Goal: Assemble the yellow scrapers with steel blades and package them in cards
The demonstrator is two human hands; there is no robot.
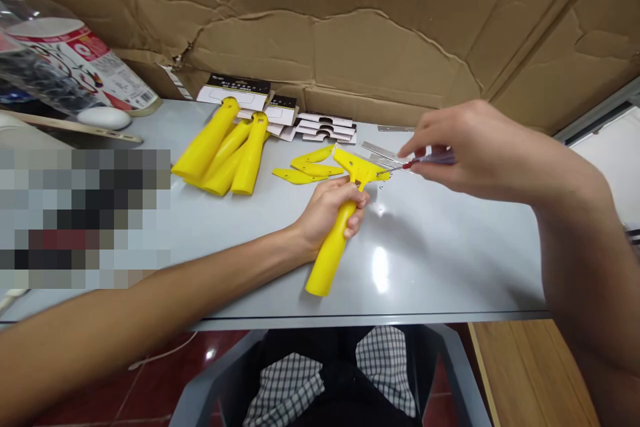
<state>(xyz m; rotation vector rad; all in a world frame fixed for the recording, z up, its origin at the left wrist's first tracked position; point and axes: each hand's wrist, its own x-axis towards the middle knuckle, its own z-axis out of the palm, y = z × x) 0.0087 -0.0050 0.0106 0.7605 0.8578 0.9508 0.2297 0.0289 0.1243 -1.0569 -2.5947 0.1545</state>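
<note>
My left hand (336, 210) is wrapped round the neck of a yellow scraper-like tool (327, 260), whose wide head points away from me and whose round handle hangs toward the table edge. In my right hand (450, 143) is a screwdriver (433, 158), pinched by its handle, its thin shaft reaching the right part of the yellow head. Just left of the head lie flat yellow plates (303, 175) with small holes. Behind my right fingers are thin metal strips (383, 152). Tiny metal pieces (382, 187) lie beside the head.
Several yellow handles (207, 143) are piled at the back left, near printed cards (240, 90) and stacked white cards (327, 127). A paper tub (95, 67), a white mouse (104, 118) and a phone-like edge stand further left. Cardboard (325, 47) walls the grey table's (435, 267) back.
</note>
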